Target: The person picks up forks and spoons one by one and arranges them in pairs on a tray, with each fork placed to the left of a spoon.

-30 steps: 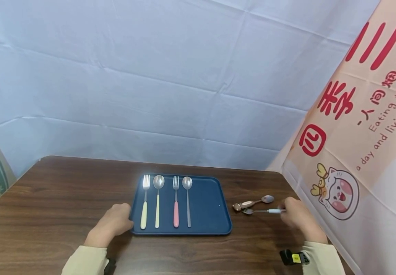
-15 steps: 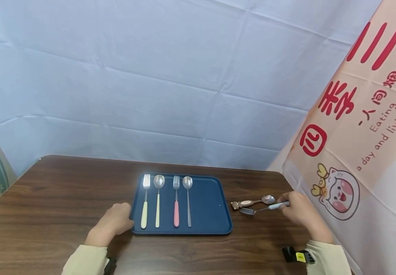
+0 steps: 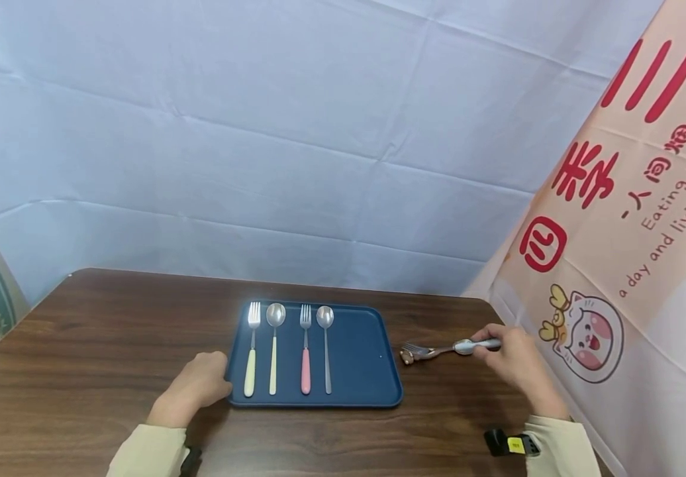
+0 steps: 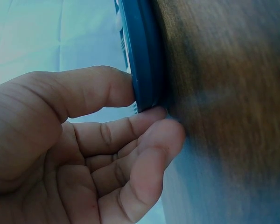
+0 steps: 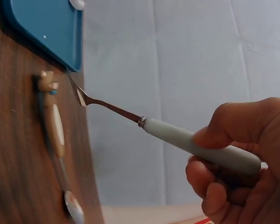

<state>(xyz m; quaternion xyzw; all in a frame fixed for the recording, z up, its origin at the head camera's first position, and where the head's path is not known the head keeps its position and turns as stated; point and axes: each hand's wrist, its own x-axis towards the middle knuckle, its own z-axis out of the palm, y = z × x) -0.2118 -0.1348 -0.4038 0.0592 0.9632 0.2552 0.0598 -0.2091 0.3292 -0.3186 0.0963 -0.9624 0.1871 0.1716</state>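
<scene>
My right hand [image 3: 512,358] grips a fork [image 5: 172,135] by its pale handle, thumb on top and fingers curled beneath. The fork's tines point left, and in the right wrist view the fork is raised above the table. Below it lies a spoon [image 5: 58,130] with a brown bear-shaped handle end; the fork overlaps it in the head view. My left hand [image 3: 194,384] pinches the left edge of a blue tray [image 3: 357,371], thumb against the rim and fingertips at its underside. On the tray lie a yellow-handled fork [image 3: 250,371], a yellow-handled spoon [image 3: 273,364], a pink-handled fork [image 3: 305,371] and a silver spoon [image 3: 327,361].
The brown wooden table [image 3: 98,344] carries everything. A pale cloth [image 3: 230,165] hangs behind its far edge. Close beside my right hand hangs a printed banner [image 3: 617,265] with red characters and a cartoon cat.
The right hand has lifted the pale-handled fork and moved it slightly away from me, over the bear spoon. The left hand and the tray have stayed still.
</scene>
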